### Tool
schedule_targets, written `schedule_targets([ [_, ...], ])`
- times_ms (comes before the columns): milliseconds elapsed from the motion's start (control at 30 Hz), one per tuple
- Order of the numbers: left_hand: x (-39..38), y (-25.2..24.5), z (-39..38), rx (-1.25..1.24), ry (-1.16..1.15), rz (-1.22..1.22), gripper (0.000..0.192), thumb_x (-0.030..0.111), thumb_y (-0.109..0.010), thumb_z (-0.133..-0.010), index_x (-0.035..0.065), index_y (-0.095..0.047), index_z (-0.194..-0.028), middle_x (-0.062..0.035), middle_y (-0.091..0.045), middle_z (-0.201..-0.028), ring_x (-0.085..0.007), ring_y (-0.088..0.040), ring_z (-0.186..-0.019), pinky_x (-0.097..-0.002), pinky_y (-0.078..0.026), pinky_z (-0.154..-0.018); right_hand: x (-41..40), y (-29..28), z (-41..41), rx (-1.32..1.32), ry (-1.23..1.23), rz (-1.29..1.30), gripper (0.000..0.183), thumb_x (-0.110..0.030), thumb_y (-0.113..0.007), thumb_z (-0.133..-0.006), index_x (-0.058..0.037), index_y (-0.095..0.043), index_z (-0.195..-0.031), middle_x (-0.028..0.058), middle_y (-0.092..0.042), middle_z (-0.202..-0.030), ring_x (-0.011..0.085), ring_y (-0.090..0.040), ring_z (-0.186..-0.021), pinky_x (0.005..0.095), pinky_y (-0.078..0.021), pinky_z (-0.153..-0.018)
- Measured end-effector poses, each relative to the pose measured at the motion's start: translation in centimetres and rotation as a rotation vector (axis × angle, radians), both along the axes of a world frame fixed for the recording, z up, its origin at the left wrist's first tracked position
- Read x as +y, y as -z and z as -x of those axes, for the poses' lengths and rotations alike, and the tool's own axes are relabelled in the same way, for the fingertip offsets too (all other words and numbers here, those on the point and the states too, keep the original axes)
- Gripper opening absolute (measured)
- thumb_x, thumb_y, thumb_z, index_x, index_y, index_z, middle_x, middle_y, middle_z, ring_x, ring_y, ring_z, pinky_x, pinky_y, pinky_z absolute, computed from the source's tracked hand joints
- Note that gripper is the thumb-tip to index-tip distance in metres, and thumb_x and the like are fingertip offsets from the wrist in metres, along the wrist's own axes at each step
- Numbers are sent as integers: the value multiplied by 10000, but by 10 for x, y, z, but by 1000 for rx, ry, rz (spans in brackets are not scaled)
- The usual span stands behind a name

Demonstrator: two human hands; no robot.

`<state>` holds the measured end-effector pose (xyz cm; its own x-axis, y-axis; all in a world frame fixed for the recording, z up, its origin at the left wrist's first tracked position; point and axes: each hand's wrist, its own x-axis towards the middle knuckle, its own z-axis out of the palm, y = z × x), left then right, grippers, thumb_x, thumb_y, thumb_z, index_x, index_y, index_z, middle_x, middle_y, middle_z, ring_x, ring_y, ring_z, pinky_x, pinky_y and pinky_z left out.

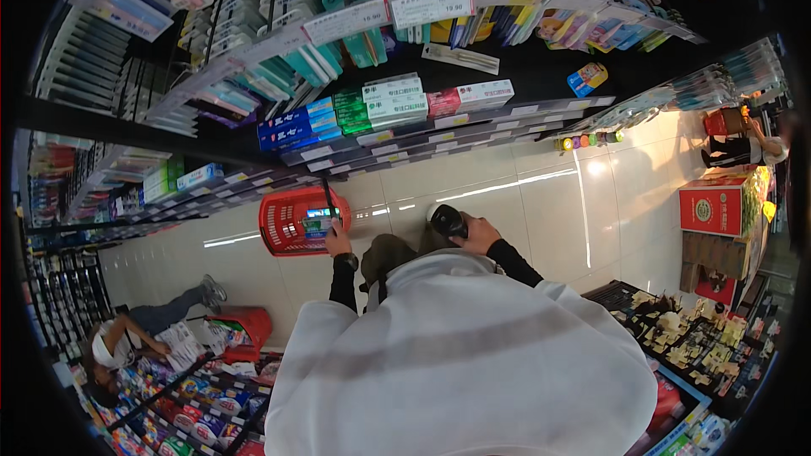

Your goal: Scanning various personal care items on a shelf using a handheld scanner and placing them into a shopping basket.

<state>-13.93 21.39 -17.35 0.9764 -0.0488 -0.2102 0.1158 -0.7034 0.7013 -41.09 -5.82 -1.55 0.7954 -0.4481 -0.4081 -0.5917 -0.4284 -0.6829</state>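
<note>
My left hand (339, 239), with a dark watch at the wrist, grips the black handle (330, 197) of a red plastic shopping basket (274, 223). Several small boxes (319, 224) in blue and green lie inside the basket. In my right hand (479, 235) is a black handheld device (448, 221), which looks like a barcode scanner, held in front of my body. Ahead of both hands, a shelf carries blue toothpaste boxes (298, 125), green-and-white boxes (394, 104) and red-and-white boxes (470, 97). A packaged toothbrush set (461, 59) rests behind them.
Packaged toothbrushes (355, 44) hang above the shelf with price tags (433, 6). At lower left a person (136, 335) crouches beside another red basket (256, 328) near bagged goods (206, 427). Another person (763, 147) is at far right, beyond stacked cartons (713, 210). A hair-clip rack (703, 335) stands right.
</note>
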Motion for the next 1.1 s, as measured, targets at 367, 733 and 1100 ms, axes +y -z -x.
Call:
schedule_targets([
  [367,14,28,-9,135,280,44,414,390,-637,-790,-23,-650,-827,-107,-584,-600,-217,-577,-585,-374,-449,-593,40,-13,-21,37,140,18,394,-268,-707,-707,-28,-608,-1004,199,-664,-872,384,-636,-815,441,-512,-767],
  [733,19,5,-14,27,183,78,538,492,-529,-876,-29,-636,-953,-261,-637,-815,-421,-615,-759,-455,-461,-697,69,-14,-63,47,-9,37,379,-297,-694,-701,-66,-615,-991,196,-657,-849,392,-623,-820,461,-506,-757],
  [1100,-18,-32,-43,79,-64,-88,623,534,-378,-918,-40,-601,-1017,-323,-608,-908,-492,-570,-912,-529,-443,-790,65,13,-103,-12,-228,-6,466,-327,-716,-685,-18,-614,-1019,213,-658,-872,394,-626,-832,434,-505,-785],
])
